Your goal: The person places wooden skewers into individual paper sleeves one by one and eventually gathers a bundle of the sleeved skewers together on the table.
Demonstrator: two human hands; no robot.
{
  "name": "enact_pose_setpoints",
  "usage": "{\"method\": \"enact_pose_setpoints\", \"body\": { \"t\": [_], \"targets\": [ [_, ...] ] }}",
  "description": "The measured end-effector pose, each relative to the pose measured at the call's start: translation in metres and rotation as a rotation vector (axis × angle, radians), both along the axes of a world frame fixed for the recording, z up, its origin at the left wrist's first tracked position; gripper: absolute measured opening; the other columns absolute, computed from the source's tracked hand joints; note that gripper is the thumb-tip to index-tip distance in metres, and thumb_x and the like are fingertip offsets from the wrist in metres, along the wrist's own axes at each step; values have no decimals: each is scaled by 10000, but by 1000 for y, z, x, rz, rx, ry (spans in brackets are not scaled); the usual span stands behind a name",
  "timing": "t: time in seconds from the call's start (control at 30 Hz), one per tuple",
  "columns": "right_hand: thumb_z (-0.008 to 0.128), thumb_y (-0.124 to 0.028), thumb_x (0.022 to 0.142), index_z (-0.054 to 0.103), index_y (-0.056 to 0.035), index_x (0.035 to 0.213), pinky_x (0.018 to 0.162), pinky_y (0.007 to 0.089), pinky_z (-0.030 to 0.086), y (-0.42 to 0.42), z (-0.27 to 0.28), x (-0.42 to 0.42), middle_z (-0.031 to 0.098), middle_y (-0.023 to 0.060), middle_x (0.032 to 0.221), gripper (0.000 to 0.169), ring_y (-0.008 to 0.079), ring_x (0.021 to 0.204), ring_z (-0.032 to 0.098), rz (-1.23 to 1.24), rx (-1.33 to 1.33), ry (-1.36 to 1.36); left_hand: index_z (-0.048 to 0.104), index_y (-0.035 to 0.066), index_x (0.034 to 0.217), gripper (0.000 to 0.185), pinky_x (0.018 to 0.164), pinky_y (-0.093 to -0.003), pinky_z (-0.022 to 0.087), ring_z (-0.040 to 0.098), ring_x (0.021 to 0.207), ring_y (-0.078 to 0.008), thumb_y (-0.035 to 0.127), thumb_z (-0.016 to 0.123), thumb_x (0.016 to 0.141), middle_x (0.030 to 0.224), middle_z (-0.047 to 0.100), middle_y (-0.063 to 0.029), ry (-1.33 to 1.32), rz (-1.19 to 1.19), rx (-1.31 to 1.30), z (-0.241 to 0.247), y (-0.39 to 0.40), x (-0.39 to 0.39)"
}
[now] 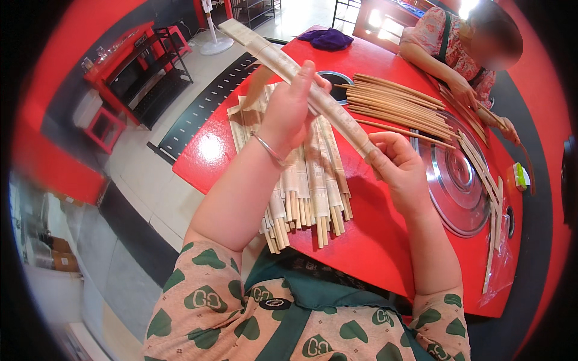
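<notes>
A long printed paper chopstick sleeve [342,118] slants across in front of me, raised above the red table. My left hand [291,108] grips it near the middle, thumb along its top. At the sleeve's lower right end, the thumb and fingers of my right hand [399,169] pinch it. Whether chopsticks are inside this sleeve cannot be seen. Below my left hand lies a pile of paper-sleeved chopsticks [295,180], their bare wooden ends pointing towards me. Beyond my right hand lies a heap of loose wooden chopsticks [399,106], side by side.
Right of me, a round transparent lid [456,180] rests on the red table [361,225], with paper strips [483,171] over its edge. Across the table, a co-worker's hands [465,92] hold chopsticks. A purple cloth [327,38] lies at the far corner. A black slatted rack [203,108] stands left.
</notes>
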State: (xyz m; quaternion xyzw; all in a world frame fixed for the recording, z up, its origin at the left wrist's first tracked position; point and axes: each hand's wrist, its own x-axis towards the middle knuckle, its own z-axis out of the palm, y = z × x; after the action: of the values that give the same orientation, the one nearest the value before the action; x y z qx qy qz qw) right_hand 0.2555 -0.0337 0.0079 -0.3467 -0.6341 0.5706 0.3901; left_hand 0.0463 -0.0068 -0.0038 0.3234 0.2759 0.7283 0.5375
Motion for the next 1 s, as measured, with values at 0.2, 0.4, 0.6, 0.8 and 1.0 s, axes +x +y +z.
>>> {"method": "enact_pose_setpoints", "body": {
  "t": [0.2, 0.4, 0.6, 0.8, 1.0],
  "targets": [
    [560, -78, 858, 561, -16, 1047, 623, 207, 428, -1, 7, 3, 567, 8, 825, 200, 67, 720, 512, 88, 55, -186, 516, 63, 728, 385, 501, -260, 403, 475, 555, -127, 392, 474, 924, 692, 537, -36, -34, 556, -79, 12, 1, -54],
    [641, -80, 727, 562, -34, 1065, 817, 382, 466, 49, -11, 8, 573, 142, 1039, 350, 291, 930, 580, -29, 963, -934, 523, 48, 782, 320, 518, -261, 388, 493, 661, -144, 329, 483, 929, 767, 550, -59, -10, 520, -49, 13, -1, -44],
    [498, -66, 780, 590, -47, 911, 771, 392, 493, 131, -44, 33, 597, 143, 928, 161, 303, 920, 593, -157, 1029, -1426, 538, 59, 762, 343, 605, -268, 430, 512, 691, -123, 371, 514, 901, 764, 549, -31, 46, 439, -64, 12, 1, -33],
    [485, -59, 777, 576, -34, 859, 729, 426, 490, 115, -17, 30, 609, 164, 838, 125, 331, 825, 610, -67, 1066, -1366, 537, 65, 766, 339, 650, -271, 435, 521, 722, -126, 381, 531, 889, 784, 553, -26, 53, 387, -64, 9, 0, -34],
    [532, -55, 785, 535, 7, 873, 632, 326, 446, 79, 76, 28, 563, 125, 751, 108, 207, 669, 554, -353, 849, -482, 494, 109, 722, 320, 558, -249, 431, 519, 676, -120, 367, 509, 910, 794, 560, -38, -66, 233, -101, -1, 5, -43]
  ]
}}
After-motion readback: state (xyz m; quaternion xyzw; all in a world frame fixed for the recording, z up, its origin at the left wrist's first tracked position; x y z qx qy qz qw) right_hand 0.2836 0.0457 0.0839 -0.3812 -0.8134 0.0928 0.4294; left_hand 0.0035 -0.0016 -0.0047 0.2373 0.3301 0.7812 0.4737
